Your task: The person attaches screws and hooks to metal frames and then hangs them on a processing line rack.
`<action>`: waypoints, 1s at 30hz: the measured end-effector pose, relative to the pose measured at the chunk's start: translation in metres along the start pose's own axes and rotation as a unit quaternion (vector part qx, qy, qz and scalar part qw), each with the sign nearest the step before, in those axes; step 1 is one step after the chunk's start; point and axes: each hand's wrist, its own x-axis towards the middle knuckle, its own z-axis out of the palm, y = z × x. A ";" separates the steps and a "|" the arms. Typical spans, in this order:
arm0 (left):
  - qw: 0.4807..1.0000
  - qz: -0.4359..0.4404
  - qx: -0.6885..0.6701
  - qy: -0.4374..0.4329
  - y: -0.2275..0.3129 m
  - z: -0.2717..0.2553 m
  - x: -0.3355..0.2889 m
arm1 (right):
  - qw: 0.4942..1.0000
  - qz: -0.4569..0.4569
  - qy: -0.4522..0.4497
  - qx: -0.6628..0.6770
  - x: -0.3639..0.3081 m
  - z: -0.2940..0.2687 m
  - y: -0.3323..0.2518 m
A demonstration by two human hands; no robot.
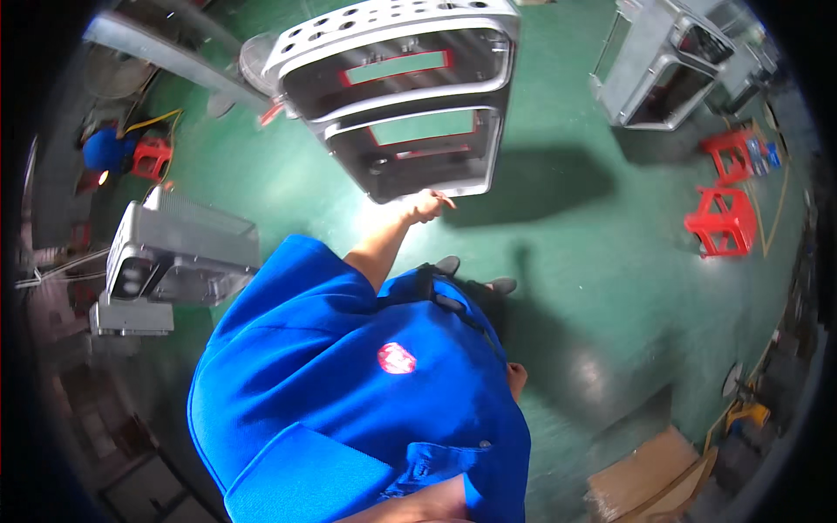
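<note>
A large grey metal cabinet housing (418, 98) stands in front of me at the top of the view. It has two framed openings, red-edged rectangular cutouts inside and rows of round holes along its far panel. My left hand (426, 206) is at its near lower edge, fingers stretched toward the right; whether it touches the metal I cannot tell. Beside my body, on the right, only part of my right hand (517, 380) shows past my blue shirt. Its fingers are hidden.
More grey metal housings stand at the left (187, 253) and the far right (667, 74). Red plastic stools (724, 222) are on the right, with another stool (153, 158) at far left. Flattened cardboard (645, 471) lies at the lower right of the green floor (567, 296).
</note>
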 end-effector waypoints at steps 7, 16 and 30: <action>0.988 -0.123 0.069 0.063 0.006 0.046 0.055 | 1.000 0.012 -0.001 -0.007 0.096 -0.050 -0.002; 0.967 -0.186 0.139 0.105 0.068 0.139 0.116 | 0.993 0.027 -0.004 0.119 0.268 -0.201 -0.042; 0.991 -0.101 0.082 0.032 0.235 0.267 0.309 | 0.997 0.019 -0.047 0.062 0.437 -0.280 -0.135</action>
